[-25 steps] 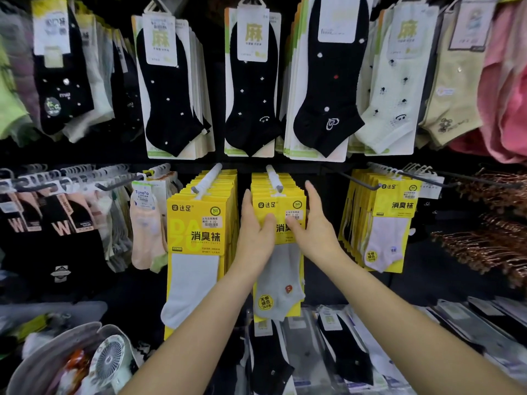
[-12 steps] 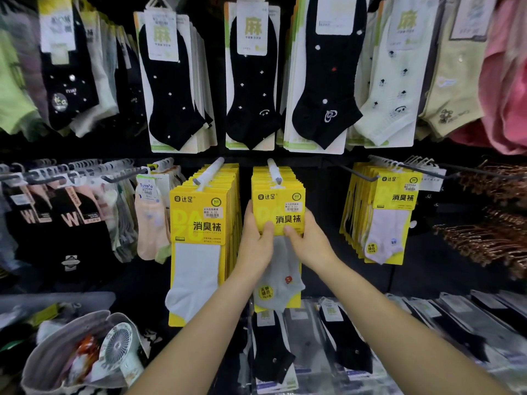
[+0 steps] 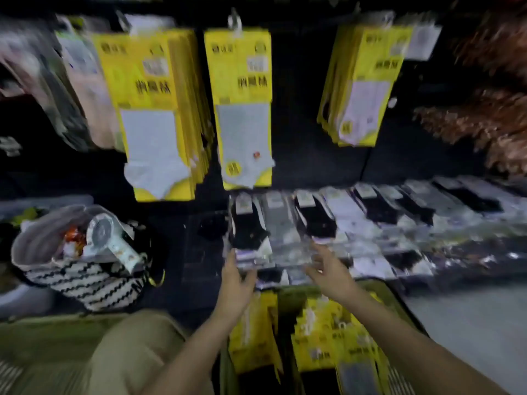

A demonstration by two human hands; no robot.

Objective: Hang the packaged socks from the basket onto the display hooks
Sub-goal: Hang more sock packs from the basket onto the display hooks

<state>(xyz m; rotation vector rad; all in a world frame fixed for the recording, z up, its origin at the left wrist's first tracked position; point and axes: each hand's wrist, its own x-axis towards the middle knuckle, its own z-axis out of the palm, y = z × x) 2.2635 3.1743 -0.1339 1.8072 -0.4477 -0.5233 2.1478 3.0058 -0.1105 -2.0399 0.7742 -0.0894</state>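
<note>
The view is blurred by motion. A yellow sock package [image 3: 242, 109] hangs on the middle display hook [image 3: 234, 22], free of my hands. More yellow packages hang to its left [image 3: 148, 115] and right [image 3: 362, 89]. Below, a green basket [image 3: 399, 306] holds several yellow sock packages [image 3: 322, 334]. My left hand [image 3: 236, 283] and my right hand [image 3: 328, 269] hover empty above the basket, fingers relaxed and straight, in front of the shelf edge.
A sloped shelf [image 3: 370, 218] carries clear-wrapped black and white socks. At the left stands a striped bag [image 3: 82, 280] with a small white fan [image 3: 111, 238]. Copper hangers [image 3: 490, 115] crowd the right. My trouser leg [image 3: 119, 352] is at lower left.
Both hands have let go of the middle package on its hook and dropped down toward the basket. The camera has tilted sharply downward.
</note>
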